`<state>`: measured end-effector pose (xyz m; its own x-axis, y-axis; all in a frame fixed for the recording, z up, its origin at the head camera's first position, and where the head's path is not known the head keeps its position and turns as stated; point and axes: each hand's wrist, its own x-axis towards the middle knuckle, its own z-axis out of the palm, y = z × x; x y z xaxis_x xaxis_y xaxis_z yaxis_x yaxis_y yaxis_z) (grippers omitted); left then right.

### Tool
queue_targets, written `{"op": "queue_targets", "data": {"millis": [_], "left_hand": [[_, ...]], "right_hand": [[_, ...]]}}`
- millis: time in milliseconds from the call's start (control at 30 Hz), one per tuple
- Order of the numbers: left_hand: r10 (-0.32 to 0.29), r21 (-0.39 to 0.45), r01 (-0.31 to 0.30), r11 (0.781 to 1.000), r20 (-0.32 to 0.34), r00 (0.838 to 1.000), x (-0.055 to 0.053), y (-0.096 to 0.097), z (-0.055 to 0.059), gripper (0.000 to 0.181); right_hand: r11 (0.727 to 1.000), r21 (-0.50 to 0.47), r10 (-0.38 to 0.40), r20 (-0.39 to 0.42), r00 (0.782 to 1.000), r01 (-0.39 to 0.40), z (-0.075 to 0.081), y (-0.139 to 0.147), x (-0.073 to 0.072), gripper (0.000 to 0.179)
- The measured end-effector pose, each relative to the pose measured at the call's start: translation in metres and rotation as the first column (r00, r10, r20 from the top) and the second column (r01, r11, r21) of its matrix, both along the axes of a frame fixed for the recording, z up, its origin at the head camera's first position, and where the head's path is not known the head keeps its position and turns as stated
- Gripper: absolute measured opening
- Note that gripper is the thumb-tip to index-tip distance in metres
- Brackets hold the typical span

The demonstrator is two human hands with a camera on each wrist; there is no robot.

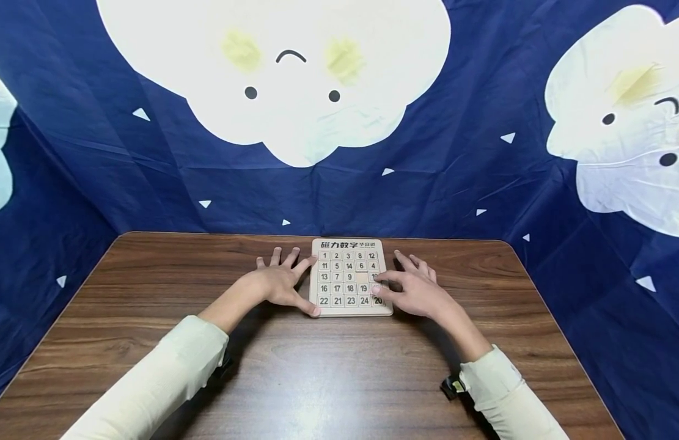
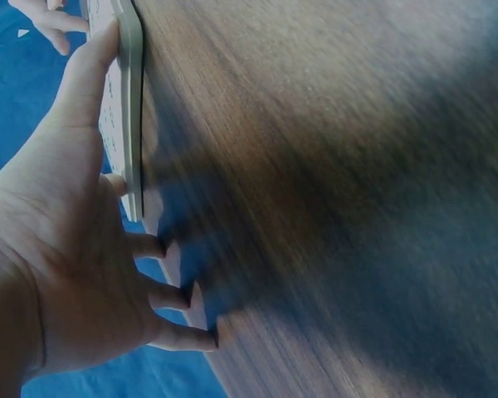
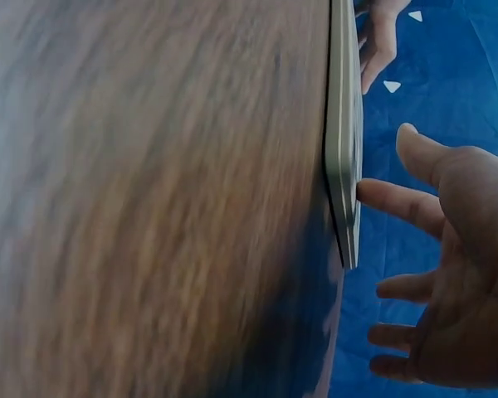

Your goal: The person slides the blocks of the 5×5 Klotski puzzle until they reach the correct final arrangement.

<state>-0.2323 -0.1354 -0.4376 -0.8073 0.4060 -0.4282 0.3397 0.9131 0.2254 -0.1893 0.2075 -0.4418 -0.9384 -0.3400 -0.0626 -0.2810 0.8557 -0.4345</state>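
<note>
Near the bench's far edge lies the number puzzle (image 1: pixel 351 277). The left hand (image 1: pixel 278 282), fingers spread, steadies its left side while the right hand (image 1: pixel 418 292) presses a forefinger on a right-column tile. I judge a tile slide is underway; the next move needs a gentle push toward the gap.

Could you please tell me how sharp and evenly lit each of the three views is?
Head view: sharp and evenly lit, numbers on the puzzle board legible, soft shadows under both arms, backdrop bowed by the wide lens. Left wrist view: table smeared by blur and darkly shadowed beside the left hand. Right wrist view: wood grain blurred, right hand fairly clear.
</note>
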Motion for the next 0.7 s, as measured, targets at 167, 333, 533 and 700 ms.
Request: {"op": "queue_targets", "data": {"millis": [167,333,533,700], "left_hand": [[0.002,0.000,-0.002,1.000,0.001,1.000,0.000,0.000,0.001,0.140],[0.005,0.003,-0.005,1.000,0.000,1.000,0.000,-0.001,0.002,0.140],[0.000,0.000,0.000,1.000,0.003,1.000,0.001,0.000,0.000,0.141],[-0.002,-0.005,0.002,1.000,0.003,1.000,0.001,0.001,0.001,0.141]], "right_hand": [[0.998,-0.066,0.016,0.007,1.000,-0.016,-0.001,-0.007,-0.004,0.043],[0.999,-0.044,0.027,0.039,0.999,-0.025,-0.003,-0.016,-0.012,0.052],[1.000,-0.029,0.012,0.065,0.998,-0.010,-0.010,-0.020,-0.019,0.060],[1.000,-0.014,0.023,0.059,0.998,-0.022,-0.009,-0.020,-0.020,0.061]]}}
